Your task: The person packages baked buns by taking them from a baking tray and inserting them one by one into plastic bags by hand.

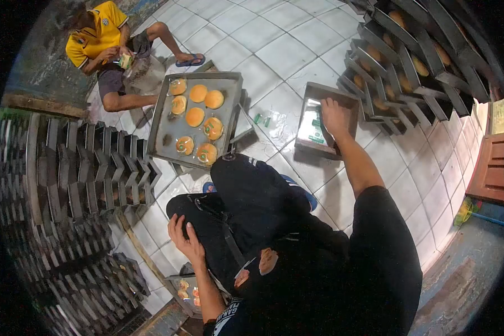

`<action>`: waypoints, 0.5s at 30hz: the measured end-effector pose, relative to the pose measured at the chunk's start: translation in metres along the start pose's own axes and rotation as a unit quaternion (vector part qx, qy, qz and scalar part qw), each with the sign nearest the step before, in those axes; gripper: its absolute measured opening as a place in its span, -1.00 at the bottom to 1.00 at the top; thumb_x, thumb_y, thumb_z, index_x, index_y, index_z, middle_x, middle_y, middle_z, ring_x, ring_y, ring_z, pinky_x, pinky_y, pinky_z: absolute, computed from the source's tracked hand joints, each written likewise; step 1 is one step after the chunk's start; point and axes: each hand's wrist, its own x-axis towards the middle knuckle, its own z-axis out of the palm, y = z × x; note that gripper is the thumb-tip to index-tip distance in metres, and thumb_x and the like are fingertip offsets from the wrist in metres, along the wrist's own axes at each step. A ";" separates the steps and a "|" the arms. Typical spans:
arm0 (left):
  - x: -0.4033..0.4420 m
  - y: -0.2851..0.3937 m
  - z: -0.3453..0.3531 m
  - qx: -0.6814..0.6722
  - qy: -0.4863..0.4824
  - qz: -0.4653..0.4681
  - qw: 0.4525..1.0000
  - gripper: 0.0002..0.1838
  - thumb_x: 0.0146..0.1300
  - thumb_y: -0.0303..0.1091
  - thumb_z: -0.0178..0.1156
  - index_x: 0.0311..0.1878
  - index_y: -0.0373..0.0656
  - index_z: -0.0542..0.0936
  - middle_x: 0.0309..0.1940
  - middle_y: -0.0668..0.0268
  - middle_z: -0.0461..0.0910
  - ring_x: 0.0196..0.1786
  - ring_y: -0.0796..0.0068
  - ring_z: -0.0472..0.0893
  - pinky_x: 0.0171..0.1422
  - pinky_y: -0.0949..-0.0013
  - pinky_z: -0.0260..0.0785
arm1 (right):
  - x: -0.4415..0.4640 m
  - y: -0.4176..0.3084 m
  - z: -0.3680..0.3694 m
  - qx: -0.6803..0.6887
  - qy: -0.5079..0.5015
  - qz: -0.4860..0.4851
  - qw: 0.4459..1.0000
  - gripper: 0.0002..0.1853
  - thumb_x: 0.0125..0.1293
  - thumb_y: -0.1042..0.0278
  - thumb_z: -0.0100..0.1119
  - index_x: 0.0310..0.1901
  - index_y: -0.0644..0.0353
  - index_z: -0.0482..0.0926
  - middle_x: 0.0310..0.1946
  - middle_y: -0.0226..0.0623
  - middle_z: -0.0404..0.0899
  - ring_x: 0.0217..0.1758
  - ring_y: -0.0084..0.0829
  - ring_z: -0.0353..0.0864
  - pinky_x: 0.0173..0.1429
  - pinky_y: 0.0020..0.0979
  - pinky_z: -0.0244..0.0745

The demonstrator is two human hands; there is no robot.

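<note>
My left hand [186, 237] rests on my left knee with its fingers spread, holding nothing. My right hand [336, 116] reaches down into a metal box [318, 150] on the floor at the right. Clear plastic wrappers with green print [313, 134] lie in that box beside my fingers. The fingers bend downward and their tips are hidden, so I cannot tell if they grip a wrapper. In front of my knees, a grey metal tray [162, 131] carries several round golden buns [195, 117]. Some buns are in clear wrappers with green print, others look bare.
Tall stacks of metal trays [75, 168] stand at the left; more stacked trays with buns [406, 73] rise at the upper right. A person in a yellow shirt [98, 33] sits beyond the tray holding a small wrapped item. Green-printed scraps [261, 120] lie on the white tiles. Another bun tray [176, 283] is low left.
</note>
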 end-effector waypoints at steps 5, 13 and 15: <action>0.002 -0.004 0.000 0.010 -0.005 0.016 1.000 -0.70 0.50 -0.36 0.15 0.18 -0.31 0.62 0.37 0.03 0.47 0.44 0.04 0.41 0.56 0.10 0.19 | 0.007 0.013 -0.002 -0.036 -0.084 0.009 0.996 -0.76 0.36 0.41 0.07 0.03 0.17 0.58 -0.01 -0.02 0.57 0.12 0.05 0.60 0.16 0.08 0.56; 0.017 0.014 -0.003 -0.075 -0.017 -0.010 0.997 -0.65 0.43 -0.32 0.21 0.20 -0.25 0.63 0.33 0.03 0.53 0.46 0.01 0.39 0.59 0.03 0.12 | 0.040 -0.007 -0.144 0.105 -0.209 -0.043 0.971 -0.72 0.30 0.25 0.39 -0.01 0.15 0.67 -0.12 -0.05 0.75 -0.04 0.07 0.71 0.00 0.00 0.57; 0.033 0.041 -0.007 -0.201 -0.057 -0.062 0.976 -0.59 0.45 -0.27 0.21 0.28 -0.24 0.60 0.38 0.09 0.51 0.49 -0.01 0.37 0.63 0.04 0.08 | 0.042 -0.032 -0.202 0.322 -0.276 -0.030 0.905 -0.65 0.29 0.19 0.43 -0.04 0.26 0.65 -0.11 -0.07 0.78 -0.06 -0.15 0.77 0.06 -0.06 0.58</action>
